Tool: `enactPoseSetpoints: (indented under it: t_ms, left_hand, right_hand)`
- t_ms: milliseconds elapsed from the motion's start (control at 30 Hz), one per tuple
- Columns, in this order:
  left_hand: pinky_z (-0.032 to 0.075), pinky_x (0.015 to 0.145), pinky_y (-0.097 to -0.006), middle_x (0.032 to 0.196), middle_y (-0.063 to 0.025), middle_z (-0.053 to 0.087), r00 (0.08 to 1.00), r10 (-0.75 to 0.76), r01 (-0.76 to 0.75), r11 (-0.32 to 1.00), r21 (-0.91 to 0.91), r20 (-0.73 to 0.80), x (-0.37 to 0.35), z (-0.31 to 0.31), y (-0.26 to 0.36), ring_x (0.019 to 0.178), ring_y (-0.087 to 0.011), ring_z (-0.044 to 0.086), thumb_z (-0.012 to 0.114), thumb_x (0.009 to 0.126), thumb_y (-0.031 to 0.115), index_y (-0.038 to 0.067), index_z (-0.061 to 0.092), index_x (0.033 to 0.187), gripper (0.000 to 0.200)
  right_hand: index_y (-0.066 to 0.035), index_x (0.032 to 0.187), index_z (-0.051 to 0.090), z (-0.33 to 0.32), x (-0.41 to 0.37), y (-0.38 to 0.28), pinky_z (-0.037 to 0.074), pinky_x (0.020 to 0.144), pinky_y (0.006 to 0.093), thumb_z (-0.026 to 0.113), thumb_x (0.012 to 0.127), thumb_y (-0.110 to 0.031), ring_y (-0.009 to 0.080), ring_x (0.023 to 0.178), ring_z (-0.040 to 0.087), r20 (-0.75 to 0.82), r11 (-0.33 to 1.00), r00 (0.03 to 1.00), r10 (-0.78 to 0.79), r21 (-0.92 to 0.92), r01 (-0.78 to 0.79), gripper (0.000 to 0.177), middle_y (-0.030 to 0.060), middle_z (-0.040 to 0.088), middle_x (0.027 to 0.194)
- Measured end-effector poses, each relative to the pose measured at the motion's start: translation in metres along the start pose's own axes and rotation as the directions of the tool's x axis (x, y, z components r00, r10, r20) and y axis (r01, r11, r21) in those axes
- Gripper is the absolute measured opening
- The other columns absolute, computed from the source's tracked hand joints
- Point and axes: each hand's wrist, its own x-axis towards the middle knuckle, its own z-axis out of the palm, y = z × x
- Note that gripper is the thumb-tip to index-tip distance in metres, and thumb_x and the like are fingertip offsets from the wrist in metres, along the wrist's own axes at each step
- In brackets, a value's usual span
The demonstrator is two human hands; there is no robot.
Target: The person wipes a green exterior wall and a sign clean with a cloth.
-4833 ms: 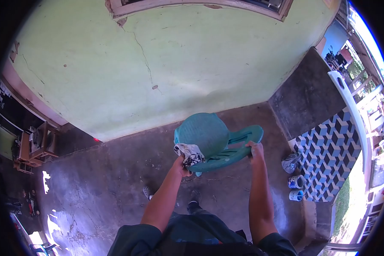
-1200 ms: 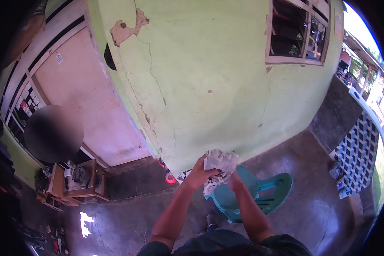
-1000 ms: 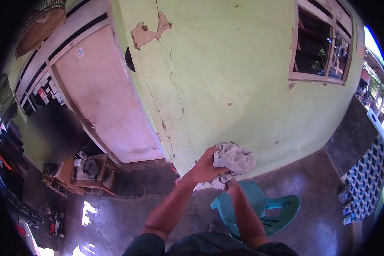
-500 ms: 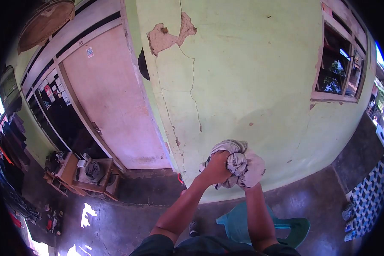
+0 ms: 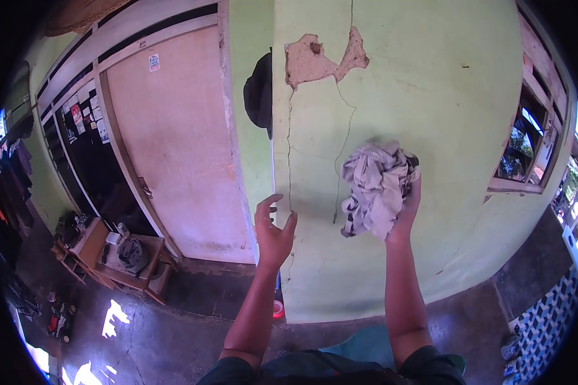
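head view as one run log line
right hand: holds crumpled cloth | left hand: empty, open | background: cracked green wall

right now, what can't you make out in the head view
Head view, right hand: fingers mostly hidden behind the crumpled cloth.
Head view, teal plastic chair: mostly hidden by the dark shirt and right forearm.
Head view, door sticker: print too small to read.

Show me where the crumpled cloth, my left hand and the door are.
Crumpled cloth (image 5: pixel 377 186): head view, on the middle of its bunched folds.
Left hand (image 5: pixel 275 239): head view, on the middle of the hand.
Door (image 5: pixel 176 147): head view, on the middle of its pinkish panel.
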Motion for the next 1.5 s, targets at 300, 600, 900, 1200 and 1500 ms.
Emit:
enactPoseSetpoints:
  t_ms: [300, 600, 900, 1200, 1500]
  left_hand:
    - [0.042, 0.112, -0.0436, 0.144, -0.0207, 0.056, 0.994, -0.111, 0.113, 0.989, 0.095, -0.019, 0.002, -0.001, -0.052, 0.133, -0.0358, 0.052, 0.083, 0.082, 0.011, 0.003, 0.043, 0.153, 0.082]
    - [0.047, 0.108, -0.0444, 0.143, -0.0174, 0.060, 0.981, -0.160, 0.162, 0.987, -0.010, 0.111, -0.008, -0.018, -0.067, 0.130, -0.0313, 0.059, 0.084, 0.082, 0.008, 0.004, 0.046, 0.153, 0.080]
    - [0.044, 0.111, -0.0462, 0.149, -0.0178, 0.056, 0.990, -0.094, 0.093, 0.996, 0.015, 0.108, -0.020, -0.013, -0.072, 0.136, -0.0298, 0.055, 0.082, 0.085, 0.009, 0.006, 0.038, 0.159, 0.086]
    - [0.036, 0.119, -0.0397, 0.161, -0.0233, 0.040, 0.984, -0.098, 0.130, 0.966, -0.225, 0.147, -0.031, 0.003, -0.092, 0.149, -0.0331, 0.040, 0.078, 0.083, 0.000, 0.001, 0.022, 0.163, 0.097]
    - [0.031, 0.123, -0.0397, 0.162, -0.0226, 0.038, 0.973, -0.107, 0.124, 0.990, -0.072, 0.204, -0.044, -0.015, -0.104, 0.150, -0.0299, 0.040, 0.074, 0.086, 0.000, 0.002, 0.021, 0.164, 0.094]
  right_hand:
    - [-0.011, 0.152, 0.048, 0.114, -0.007, 0.069, 0.040, 0.111, 0.0509, 0.086, 0.074, -0.015, 0.0451, 0.131, 0.051, 0.425, 0.245, 0.898, -0.109, -0.864, 0.439, 0.087, 0.0246, 0.058, 0.138]
    - [-0.007, 0.152, 0.049, 0.033, -0.071, 0.100, 0.032, 0.120, 0.0474, 0.077, 0.077, -0.003, 0.0392, 0.138, 0.048, 0.534, 0.227, 0.840, 0.098, -0.833, 0.504, 0.080, 0.0208, 0.054, 0.146]
    - [0.010, 0.153, 0.034, 0.034, 0.038, 0.036, 0.034, 0.115, 0.0473, 0.076, 0.082, -0.005, 0.0458, 0.131, 0.047, 0.079, 0.014, 0.890, -0.449, -0.995, 0.095, 0.084, 0.0303, 0.052, 0.143]
    - [-0.013, 0.148, 0.054, 0.021, -0.072, 0.108, 0.038, 0.113, 0.0496, 0.087, 0.071, -0.019, 0.0399, 0.129, 0.055, 0.583, 0.001, 0.807, 0.098, -0.811, 0.585, 0.084, 0.0184, 0.061, 0.137]
    - [0.004, 0.146, 0.043, 0.055, 0.003, 0.086, 0.041, 0.104, 0.0513, 0.083, 0.074, -0.014, 0.0482, 0.117, 0.055, 0.244, -0.027, 0.851, -0.464, -0.965, 0.262, 0.084, 0.0277, 0.059, 0.132]
